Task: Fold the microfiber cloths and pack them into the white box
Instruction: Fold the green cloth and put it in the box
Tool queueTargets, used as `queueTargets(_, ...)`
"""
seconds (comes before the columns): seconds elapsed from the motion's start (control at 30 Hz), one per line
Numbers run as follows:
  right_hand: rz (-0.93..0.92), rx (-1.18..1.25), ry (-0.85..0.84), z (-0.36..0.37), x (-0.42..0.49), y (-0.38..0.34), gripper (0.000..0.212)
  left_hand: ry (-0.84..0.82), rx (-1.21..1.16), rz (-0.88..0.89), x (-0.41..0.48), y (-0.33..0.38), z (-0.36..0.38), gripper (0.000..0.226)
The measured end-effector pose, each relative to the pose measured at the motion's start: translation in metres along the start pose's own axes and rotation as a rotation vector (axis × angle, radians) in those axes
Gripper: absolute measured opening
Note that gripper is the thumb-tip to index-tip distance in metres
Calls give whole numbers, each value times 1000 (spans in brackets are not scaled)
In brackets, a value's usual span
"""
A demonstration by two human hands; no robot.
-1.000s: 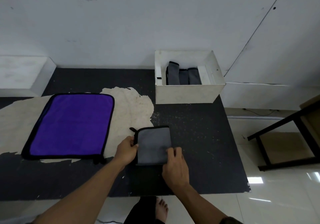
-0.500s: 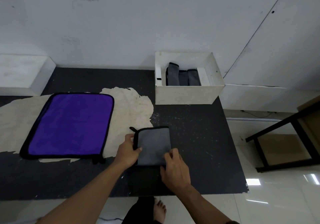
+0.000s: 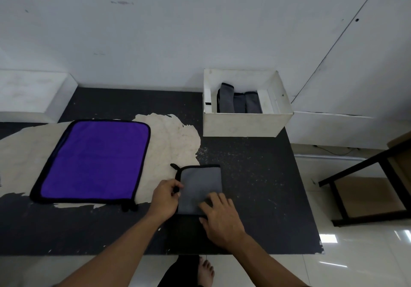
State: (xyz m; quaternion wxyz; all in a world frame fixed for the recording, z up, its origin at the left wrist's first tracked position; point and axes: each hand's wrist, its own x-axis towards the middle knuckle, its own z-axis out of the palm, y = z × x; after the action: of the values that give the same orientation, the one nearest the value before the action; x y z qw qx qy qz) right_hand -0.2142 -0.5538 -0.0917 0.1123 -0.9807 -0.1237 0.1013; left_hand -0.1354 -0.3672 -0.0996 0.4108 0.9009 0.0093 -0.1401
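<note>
A folded grey cloth (image 3: 201, 182) with black trim lies on the dark table (image 3: 255, 175) in front of me. My left hand (image 3: 165, 197) pinches its left edge between thumb and fingers. My right hand (image 3: 222, 217) lies flat on the cloth's near right corner, fingers straight and pressing down. A purple cloth (image 3: 95, 161) with black trim lies spread flat at the left. The white box (image 3: 244, 123) stands at the table's back right and holds three folded grey cloths (image 3: 239, 102) standing side by side.
A pale worn patch (image 3: 178, 140) covers the table's left middle. A white ledge (image 3: 33, 95) runs along the wall at back left. A black-framed stand (image 3: 364, 189) sits on the tiled floor to the right. The table's near edge is just below my wrists.
My left hand has closed onto the grey cloth's left edge. My right hand has slid a little further onto the cloth's near corner. The cloth itself has barely moved.
</note>
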Motion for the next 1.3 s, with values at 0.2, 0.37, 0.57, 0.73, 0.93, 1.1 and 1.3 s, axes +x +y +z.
queueTargets(0.2,-8,1,17,-8,16,-1,36,-8,21,5,1,2,2,33)
queueTargets(0.37,70,2,-34,-6,38,-1,64,-8,134,76,-2,1,8,40)
queueTargets(0.57,101,-61,-163,6,44,7,68,108,460,184,-11,3,10,53)
queueTargets(0.73,133,-73,-106,8,50,8,63,-11,680,344,-16,5,27,61)
queueTargets(0.93,157,-80,-108,16,43,17,66,-117,801,139,-16,-16,27,78)
queueTargets(1.1,138,-57,-112,16,43,17,68,-109,872,116,-17,-10,26,82)
queueTargets(1.3,435,40,53,2,35,3,67,57,662,79,-24,8,21,59)
